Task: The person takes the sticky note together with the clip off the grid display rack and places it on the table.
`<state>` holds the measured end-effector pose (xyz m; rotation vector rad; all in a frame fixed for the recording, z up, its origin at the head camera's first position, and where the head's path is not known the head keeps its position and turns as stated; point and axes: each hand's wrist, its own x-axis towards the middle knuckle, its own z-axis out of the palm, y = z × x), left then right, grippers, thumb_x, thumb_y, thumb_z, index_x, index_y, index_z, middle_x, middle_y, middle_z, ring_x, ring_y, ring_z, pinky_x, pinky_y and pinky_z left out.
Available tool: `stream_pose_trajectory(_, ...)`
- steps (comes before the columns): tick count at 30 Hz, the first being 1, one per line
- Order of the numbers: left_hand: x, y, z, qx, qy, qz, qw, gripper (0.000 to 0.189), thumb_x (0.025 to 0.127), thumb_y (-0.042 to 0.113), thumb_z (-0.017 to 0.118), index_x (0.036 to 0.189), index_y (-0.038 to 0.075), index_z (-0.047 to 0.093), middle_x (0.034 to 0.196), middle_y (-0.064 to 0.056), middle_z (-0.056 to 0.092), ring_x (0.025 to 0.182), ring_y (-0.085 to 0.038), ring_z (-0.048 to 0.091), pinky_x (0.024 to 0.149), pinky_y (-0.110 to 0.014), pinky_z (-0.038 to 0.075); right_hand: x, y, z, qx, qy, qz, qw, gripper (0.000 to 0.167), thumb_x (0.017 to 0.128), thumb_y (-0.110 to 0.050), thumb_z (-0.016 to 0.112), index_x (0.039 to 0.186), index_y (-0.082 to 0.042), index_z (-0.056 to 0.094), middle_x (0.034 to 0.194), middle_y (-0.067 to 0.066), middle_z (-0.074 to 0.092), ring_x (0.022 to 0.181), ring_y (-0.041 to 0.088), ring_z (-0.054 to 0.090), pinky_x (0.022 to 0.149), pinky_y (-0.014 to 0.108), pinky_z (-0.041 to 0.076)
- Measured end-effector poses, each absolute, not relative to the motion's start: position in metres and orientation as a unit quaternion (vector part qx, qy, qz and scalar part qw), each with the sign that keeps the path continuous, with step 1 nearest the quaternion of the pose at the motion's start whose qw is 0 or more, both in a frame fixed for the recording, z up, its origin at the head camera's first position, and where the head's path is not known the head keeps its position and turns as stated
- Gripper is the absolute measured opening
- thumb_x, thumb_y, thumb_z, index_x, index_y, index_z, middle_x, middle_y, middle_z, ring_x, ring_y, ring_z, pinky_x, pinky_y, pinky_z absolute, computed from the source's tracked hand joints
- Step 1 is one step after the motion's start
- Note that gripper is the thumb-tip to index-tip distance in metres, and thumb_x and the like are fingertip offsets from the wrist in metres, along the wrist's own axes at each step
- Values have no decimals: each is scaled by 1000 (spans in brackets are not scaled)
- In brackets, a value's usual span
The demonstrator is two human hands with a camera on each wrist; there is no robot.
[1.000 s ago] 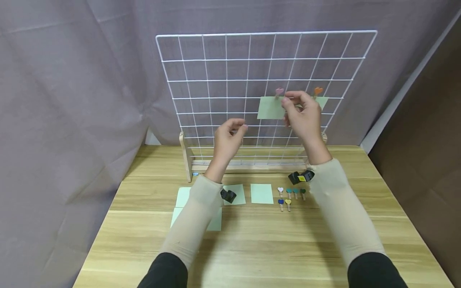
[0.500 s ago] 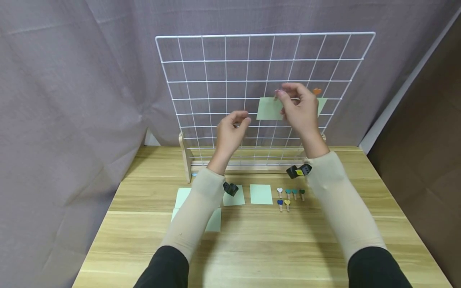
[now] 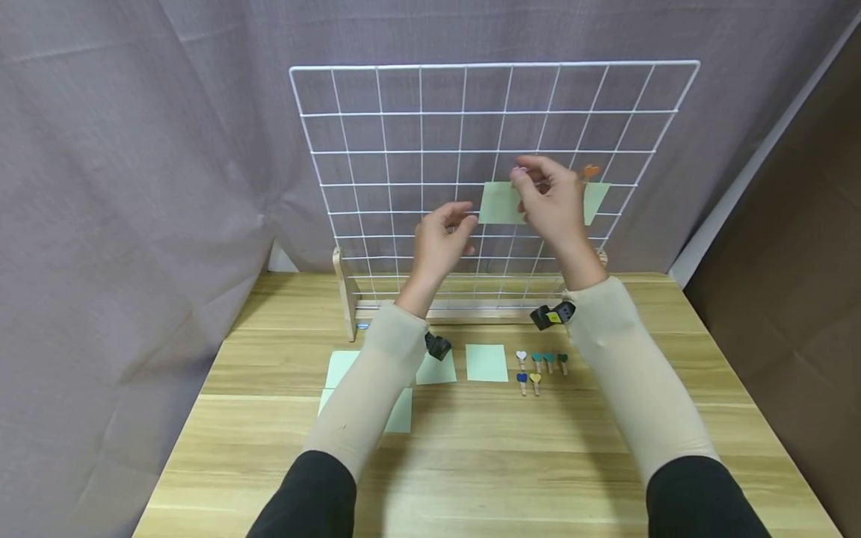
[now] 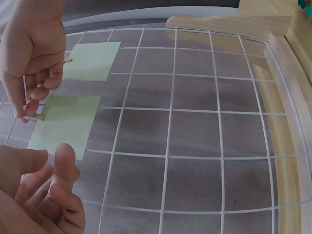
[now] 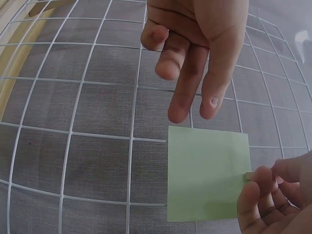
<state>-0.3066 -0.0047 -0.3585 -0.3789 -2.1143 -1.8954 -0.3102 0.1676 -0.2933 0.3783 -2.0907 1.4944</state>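
My right hand (image 3: pixel 553 205) is at the wire grid (image 3: pixel 444 152), its thumb and fingertips pinching a small heart-topped clothespin (image 5: pixel 249 176), mostly hidden by the fingers. The clothespin sits on the top edge of a pale green paper square (image 3: pixel 499 203) that hangs against the wires. Just left of that square, my left hand (image 3: pixel 440 243) hovers with relaxed, part-bent fingers and nothing between them. In the left wrist view, its fingertips overlap the paper's edge. A second green paper square (image 3: pixel 596 203) hangs to the right under an orange heart clothespin (image 3: pixel 591 172), partly behind my right hand.
The white grid stands in a wooden base (image 3: pixel 346 295) on the wooden table (image 3: pixel 511 463). Several green paper squares (image 3: pixel 487 363) lie in front, some under my left forearm. Right of them are several heart clothespins (image 3: pixel 536 379) in two rows. A grey cloth (image 3: pixel 202 149) hangs behind.
My right hand has shifted left from the paper's upper right onto the clothespin, which was pink and visible earlier. The left hand has risen and moved right, closer to the paper.
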Motion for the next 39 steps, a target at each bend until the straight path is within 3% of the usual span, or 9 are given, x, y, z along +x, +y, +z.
stream_pose_trajectory(11, -311, 7, -355, -113, -736, -654, 135, 29, 102, 9, 69, 127, -5, 70, 104, -23, 77, 49, -10, 62, 55, -40, 61, -311, 168, -295, 125, -782, 551, 263, 26, 106, -12, 62, 122, 5, 73, 85, 1, 67, 54, 4, 57, 47, 15, 48)
stream_pose_trajectory(20, -313, 12, -354, -111, -769, -615, 137, 24, 103, 14, 70, 122, 0, 73, 102, -17, 78, 52, -14, 64, 47, -24, 53, -310, 168, -296, 127, -778, 557, 259, 25, 106, -11, 61, 122, 6, 72, 84, -1, 66, 54, 6, 57, 47, 15, 47)
stream_pose_trajectory(39, -317, 15, -347, -108, -786, -597, 120, 21, 107, 17, 63, 119, 2, 70, 94, -16, 74, 53, -14, 64, 48, -25, 53, -313, 169, -295, 132, -780, 545, 276, 22, 106, -4, 60, 119, 11, 69, 84, -3, 64, 54, 3, 55, 46, 13, 44)
